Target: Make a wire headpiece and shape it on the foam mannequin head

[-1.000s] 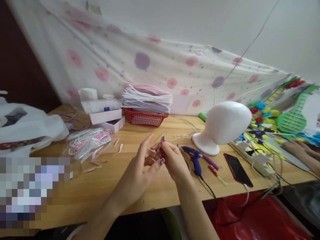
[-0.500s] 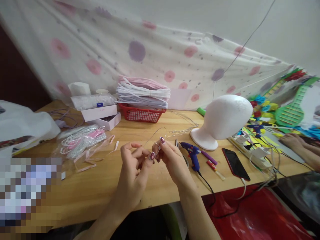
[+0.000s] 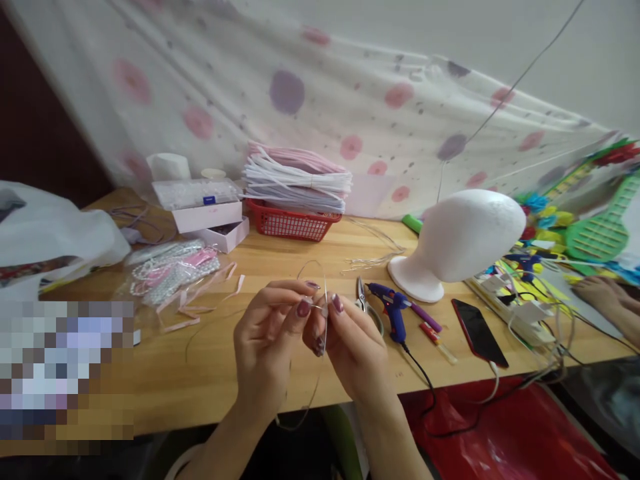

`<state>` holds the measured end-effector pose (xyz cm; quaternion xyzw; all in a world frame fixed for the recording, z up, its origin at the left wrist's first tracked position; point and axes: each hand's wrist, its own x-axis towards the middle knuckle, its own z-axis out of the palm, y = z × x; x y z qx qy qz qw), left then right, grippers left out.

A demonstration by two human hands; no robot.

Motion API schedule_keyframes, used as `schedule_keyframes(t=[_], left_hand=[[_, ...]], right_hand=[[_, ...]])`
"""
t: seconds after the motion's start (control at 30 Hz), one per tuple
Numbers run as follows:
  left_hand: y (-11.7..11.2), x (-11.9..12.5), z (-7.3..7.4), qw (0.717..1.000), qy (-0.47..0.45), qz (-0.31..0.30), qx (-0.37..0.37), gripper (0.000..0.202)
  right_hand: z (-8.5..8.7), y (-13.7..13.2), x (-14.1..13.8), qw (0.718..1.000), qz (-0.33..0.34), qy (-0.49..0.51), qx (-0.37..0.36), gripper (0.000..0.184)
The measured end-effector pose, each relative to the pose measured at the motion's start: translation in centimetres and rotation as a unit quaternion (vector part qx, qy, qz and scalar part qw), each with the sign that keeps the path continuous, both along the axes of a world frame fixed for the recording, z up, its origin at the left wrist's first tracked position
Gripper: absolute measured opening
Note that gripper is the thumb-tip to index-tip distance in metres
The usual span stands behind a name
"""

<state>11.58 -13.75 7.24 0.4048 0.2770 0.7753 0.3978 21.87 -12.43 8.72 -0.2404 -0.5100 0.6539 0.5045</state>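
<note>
Thin wire [image 3: 325, 333] runs between my two hands and curves in loose loops above and below them. My left hand [image 3: 273, 327] pinches it between thumb and fingers. Close beside it, my right hand [image 3: 350, 333] is also closed on the wire, thumb against forefinger. A small pale bit shows where the fingertips meet, too small to name. Just right of my right hand lie scissors [image 3: 361, 293], partly covered by it, and a blue glue gun [image 3: 393, 310] with a purple stick.
A white foam head [image 3: 465, 233] stands at the right, near a phone [image 3: 479, 332] and a power strip [image 3: 520, 313]. Behind is a red basket [image 3: 295, 223] with pipe cleaners [image 3: 300, 180]. Bagged beads [image 3: 173, 270] lie left. Another person's hand [image 3: 600, 293] rests far right.
My hands have turned so the wire now stands upright at my right fingertips, with a loop hanging below. The view has shifted slightly left, and the scissors show more.
</note>
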Motion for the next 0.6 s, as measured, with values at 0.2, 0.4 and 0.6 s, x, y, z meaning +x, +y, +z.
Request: schedule_keyframes(t=[0.2, 0.4, 0.6], left_hand=[[-0.7, 0.4, 0.0, 0.999, -0.027, -0.026, 0.023, 0.005], [-1.0, 0.6, 0.0, 1.000, -0.022, 0.011, 0.012, 0.004], [-1.0, 0.3, 0.1, 0.997, 0.010, 0.038, 0.069, 0.011]], right_hand=[[0.6, -1.2, -0.2, 0.998, 0.025, 0.041, -0.026, 0.035], [0.7, -1.6, -0.5, 0.999, 0.016, 0.041, -0.026, 0.035], [1.0, -2.1, -0.1, 1.000, -0.008, -0.027, -0.001, 0.037]])
